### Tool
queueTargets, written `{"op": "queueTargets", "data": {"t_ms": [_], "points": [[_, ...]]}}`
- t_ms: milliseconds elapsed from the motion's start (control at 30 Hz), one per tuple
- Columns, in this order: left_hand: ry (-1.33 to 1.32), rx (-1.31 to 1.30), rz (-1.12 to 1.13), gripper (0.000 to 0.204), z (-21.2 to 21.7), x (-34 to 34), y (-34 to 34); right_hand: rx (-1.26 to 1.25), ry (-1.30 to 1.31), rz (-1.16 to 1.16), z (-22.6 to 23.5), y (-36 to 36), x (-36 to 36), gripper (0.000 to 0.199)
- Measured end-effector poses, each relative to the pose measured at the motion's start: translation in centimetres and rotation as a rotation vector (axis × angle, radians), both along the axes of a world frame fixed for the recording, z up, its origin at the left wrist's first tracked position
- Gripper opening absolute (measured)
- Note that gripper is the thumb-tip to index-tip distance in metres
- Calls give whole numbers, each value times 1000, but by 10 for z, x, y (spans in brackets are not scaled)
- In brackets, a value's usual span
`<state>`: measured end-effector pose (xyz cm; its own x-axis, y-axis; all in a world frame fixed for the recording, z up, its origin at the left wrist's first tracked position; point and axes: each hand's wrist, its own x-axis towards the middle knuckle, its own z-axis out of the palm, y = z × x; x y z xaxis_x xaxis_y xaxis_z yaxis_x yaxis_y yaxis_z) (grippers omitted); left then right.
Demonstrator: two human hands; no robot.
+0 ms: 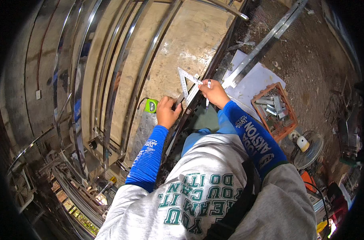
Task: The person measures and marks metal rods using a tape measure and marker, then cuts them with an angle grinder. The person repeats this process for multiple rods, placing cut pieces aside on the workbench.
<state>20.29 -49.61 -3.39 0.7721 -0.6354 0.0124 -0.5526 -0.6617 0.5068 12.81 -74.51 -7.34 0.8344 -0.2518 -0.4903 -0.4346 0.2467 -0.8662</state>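
Downward fisheye view from the head

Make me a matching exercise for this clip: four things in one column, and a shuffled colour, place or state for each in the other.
Column 1
1. tape measure
2. set square
3. plastic crate
4. electric fan

Column 2
A. orange, with metal pieces inside
B. at the picture's lower right, with a round wire guard
C. bright green, beside the left hand
D. triangular, held in the right hand

Pairs: 1-C, 2-D, 3-A, 4-B
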Motion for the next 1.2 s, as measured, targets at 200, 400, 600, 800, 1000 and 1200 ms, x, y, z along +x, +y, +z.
{"op": "queueTargets", "data": {"t_ms": [200, 400, 600, 800, 1000, 1200], "points": [[-268, 49, 8, 17, 0, -13, -5, 30, 4, 6, -5, 6, 6, 21], [-232, -48, 106, 17, -7, -24, -6, 34, 8, -4, -7, 6, 5, 26], [-169, -113, 185, 18, -14, -20, -5, 13, 20, 27, 3, 1, 5, 28], [-228, -93, 264, 20, 2, -10, -16, 35, 33, 137, 10, -8, 8, 26], [641, -786, 799, 24, 20, -52, -11, 97, -14, 620, 44, 5, 25, 23], [796, -1221, 1264, 12, 32, -64, 64, 20, 57, 642, 58, 41, 43, 36]]}}
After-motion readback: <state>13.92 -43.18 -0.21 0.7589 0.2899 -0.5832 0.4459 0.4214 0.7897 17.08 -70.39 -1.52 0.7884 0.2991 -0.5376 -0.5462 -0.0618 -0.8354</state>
